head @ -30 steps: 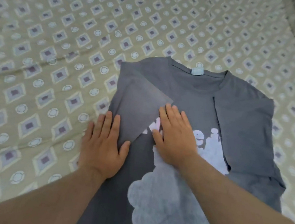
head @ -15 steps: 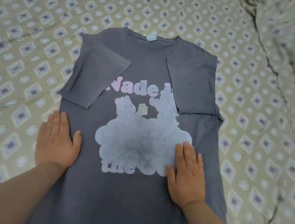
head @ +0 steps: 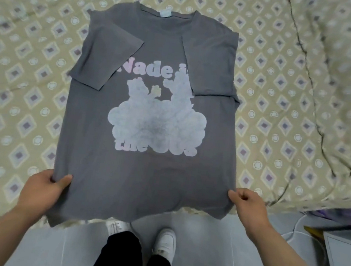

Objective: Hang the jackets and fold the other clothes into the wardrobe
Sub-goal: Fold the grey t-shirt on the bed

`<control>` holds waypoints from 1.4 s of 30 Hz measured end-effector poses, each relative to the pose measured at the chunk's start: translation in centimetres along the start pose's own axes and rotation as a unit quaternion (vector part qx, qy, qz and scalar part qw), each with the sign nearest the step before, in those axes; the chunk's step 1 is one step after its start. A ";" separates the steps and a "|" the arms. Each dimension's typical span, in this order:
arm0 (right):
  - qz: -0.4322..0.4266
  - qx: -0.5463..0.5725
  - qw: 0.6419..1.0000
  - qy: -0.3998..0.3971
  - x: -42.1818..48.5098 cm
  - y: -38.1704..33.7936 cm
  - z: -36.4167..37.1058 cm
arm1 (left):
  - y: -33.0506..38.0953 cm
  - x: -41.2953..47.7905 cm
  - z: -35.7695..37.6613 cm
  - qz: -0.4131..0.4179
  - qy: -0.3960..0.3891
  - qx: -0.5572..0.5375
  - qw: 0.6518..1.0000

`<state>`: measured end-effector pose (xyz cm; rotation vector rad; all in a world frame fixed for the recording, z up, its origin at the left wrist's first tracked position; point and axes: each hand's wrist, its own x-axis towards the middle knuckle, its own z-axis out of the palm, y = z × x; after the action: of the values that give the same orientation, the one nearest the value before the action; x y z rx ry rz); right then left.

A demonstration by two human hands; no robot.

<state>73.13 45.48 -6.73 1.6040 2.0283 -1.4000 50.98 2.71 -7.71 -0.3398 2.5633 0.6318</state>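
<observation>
T-shirt (head: pixel 143 173), sleeves folded in, lies print-up on the bed (head: pixel 20 91); we pinch its sides near the hem, left hand (head: pixel 46 187) at 7 o'clock, right hand (head: pixel 247 204) at 5, ready to fold the hem toward 12.

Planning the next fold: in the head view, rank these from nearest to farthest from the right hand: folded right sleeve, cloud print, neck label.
From the right hand:
1. Cloud print, shirt centre, up-left.
2. Folded right sleeve, right shoulder side.
3. Neck label, collar at far end.

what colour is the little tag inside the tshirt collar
Light blue, on the grey t-shirt; the neck tag shows in the head view.
</observation>
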 end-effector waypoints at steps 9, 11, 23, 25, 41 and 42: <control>0.074 0.068 0.987 -0.122 -1.1 2.4 0.6 | -2.4 -2.0 -1.2 -0.123 -0.113 -0.194 0.967; 0.104 0.070 0.979 -0.162 -2.3 3.3 1.5 | -3.2 -3.4 -1.0 -0.153 -0.172 -0.189 0.955; 0.199 0.227 0.949 -0.090 -0.8 -1.0 -3.5 | -2.4 -4.6 -5.8 -0.267 -0.140 -0.465 0.833; 0.167 0.270 0.946 -0.072 0.9 -4.5 -4.0 | 0.7 -2.7 -6.7 -0.244 -0.120 -0.526 0.806; -0.137 -0.196 0.945 0.223 10.6 -14.4 5.8 | 9.8 9.8 -0.6 0.147 0.121 0.028 0.981; -0.144 -0.221 0.930 0.254 11.0 -13.9 6.3 | 9.4 9.9 0.0 0.144 0.142 0.070 0.977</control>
<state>54.78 48.39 -9.72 1.6143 2.7111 -0.5294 39.30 9.58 -9.22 -0.0085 2.9449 0.5282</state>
